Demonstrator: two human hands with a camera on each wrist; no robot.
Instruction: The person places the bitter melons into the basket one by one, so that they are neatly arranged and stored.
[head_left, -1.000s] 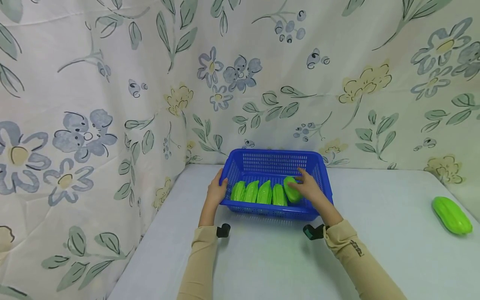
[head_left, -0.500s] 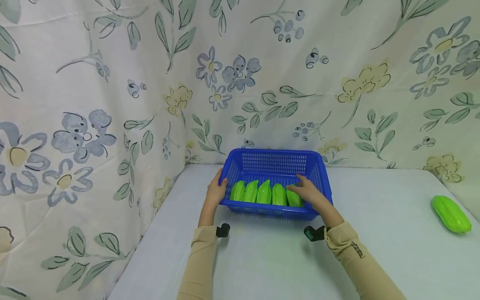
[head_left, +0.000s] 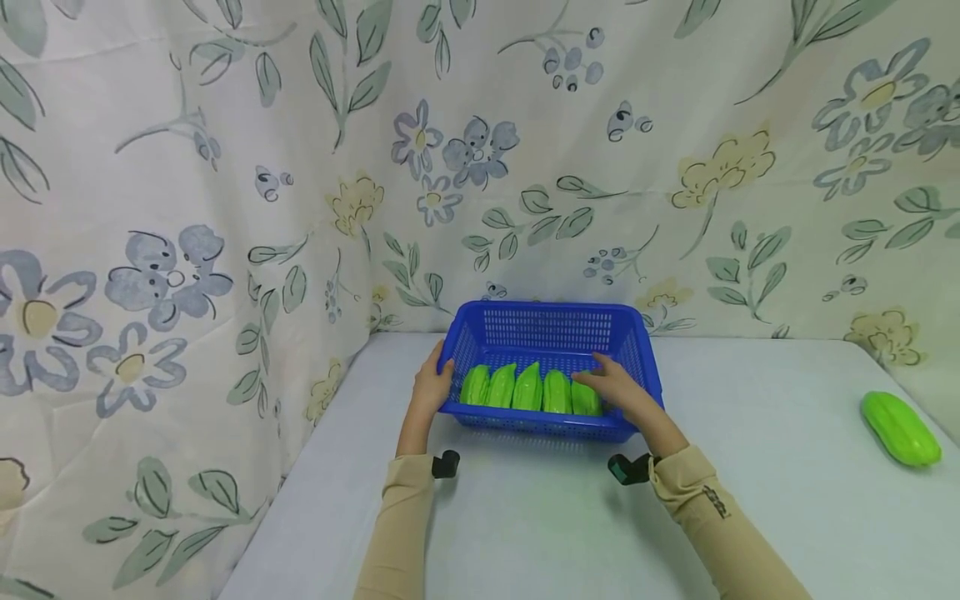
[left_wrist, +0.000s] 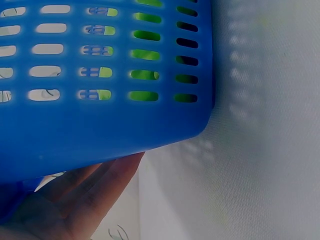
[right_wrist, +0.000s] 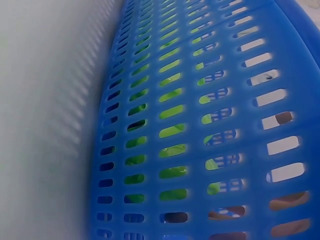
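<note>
A blue plastic basket (head_left: 547, 423) with slotted walls stands on the table, holding a row of glossy, light-green, ridged fruits or vegetables (head_left: 527, 392) along its near side. My left hand (head_left: 431, 385) grips the basket's left end, thumb over the rim; its fingers show under the rim in the left wrist view. Inside the right end, my right hand (head_left: 618, 390) lies over the rightmost green fruit (head_left: 586, 400), index finger and thumb spread apart. The hand covers part of that fruit, and whether it touches is unclear. Slots in the right wrist view show bits of the hand.
Another green fruit (head_left: 900, 429) lies apart on the white table (head_left: 750, 467) at the far right. A floral curtain (head_left: 525, 167) hangs behind the basket and along the left side. Black wrist mounts (head_left: 628, 469) protrude inward from the sleeves.
My right hand has lowered the rightmost green fruit into the row, and the fruit has turned more upright beside the others. The left hand has stayed at the basket's rim.
</note>
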